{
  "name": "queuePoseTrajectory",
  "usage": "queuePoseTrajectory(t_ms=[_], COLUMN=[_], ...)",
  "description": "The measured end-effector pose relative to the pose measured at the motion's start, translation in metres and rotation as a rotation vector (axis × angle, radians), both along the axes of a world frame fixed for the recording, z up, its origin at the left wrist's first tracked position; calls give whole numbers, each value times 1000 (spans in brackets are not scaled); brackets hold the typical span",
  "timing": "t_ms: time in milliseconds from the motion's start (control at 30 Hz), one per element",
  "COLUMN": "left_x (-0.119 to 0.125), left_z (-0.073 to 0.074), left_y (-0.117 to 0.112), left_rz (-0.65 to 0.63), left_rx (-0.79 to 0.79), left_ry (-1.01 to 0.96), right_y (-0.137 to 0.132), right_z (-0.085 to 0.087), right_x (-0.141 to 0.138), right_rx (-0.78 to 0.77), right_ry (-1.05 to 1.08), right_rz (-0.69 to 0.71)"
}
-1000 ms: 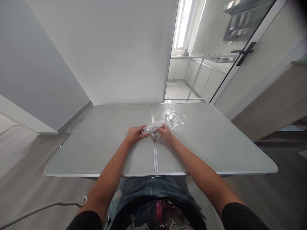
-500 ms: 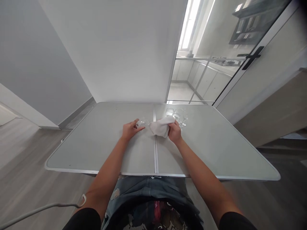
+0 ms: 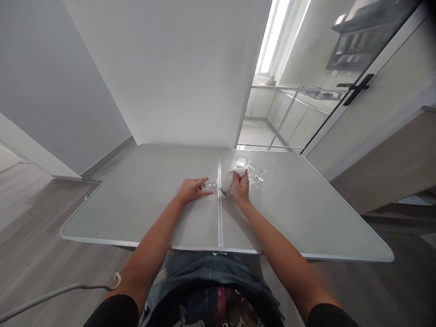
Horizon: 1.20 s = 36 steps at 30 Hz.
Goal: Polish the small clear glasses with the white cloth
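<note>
My left hand (image 3: 191,190) grips a small clear stemmed glass (image 3: 210,185) held sideways just above the grey folding table (image 3: 143,200), near its centre seam. My right hand (image 3: 240,189) is closed around a crumpled white cloth (image 3: 229,181), which sits against the open end of the glass. Both hands hover over the middle of the tabletop.
Several more clear stemmed glasses (image 3: 251,166) stand upright just beyond my right hand. A white wall stands behind the table, a glass sliding door (image 3: 306,91) to the right. A thin white cable (image 3: 57,293) runs at the lower left.
The glass was wrapped in the cloth, then the hands drew apart with the cloth pulled off; now the cloth is bunched smaller and pressed back against the glass end.
</note>
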<state>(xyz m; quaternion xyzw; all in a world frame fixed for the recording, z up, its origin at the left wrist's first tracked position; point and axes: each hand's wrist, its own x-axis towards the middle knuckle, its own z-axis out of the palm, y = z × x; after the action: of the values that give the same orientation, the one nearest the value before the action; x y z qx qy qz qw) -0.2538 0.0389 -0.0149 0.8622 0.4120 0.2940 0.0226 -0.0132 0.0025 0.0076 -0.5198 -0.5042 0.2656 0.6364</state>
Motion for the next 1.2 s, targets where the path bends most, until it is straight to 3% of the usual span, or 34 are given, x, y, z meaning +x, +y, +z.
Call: queuePoseTrajectory(t_ms=[133,367,633,900,1067,1200], left_x=[0,1,-2,0,0,2], left_z=[0,0,-2,-3,0,3], left_y=[0,0,4,3,2,-2], left_rz=[-7,-7,0,18,31,-31], left_rx=[7,-11,-46,-39,-33,-33], left_ry=[37,22,23,16,58,108], right_y=[3,7,3,3,-3,-7], right_z=[-2,-7,-5,-10,-10,-8], right_x=[-2,2,9,0,-3,-4], right_rx=[-74,-85,-117,7,-78,-13], right_ry=[0,359,184,72,-139,-271], right_rz=[73,383,678,598,715,682])
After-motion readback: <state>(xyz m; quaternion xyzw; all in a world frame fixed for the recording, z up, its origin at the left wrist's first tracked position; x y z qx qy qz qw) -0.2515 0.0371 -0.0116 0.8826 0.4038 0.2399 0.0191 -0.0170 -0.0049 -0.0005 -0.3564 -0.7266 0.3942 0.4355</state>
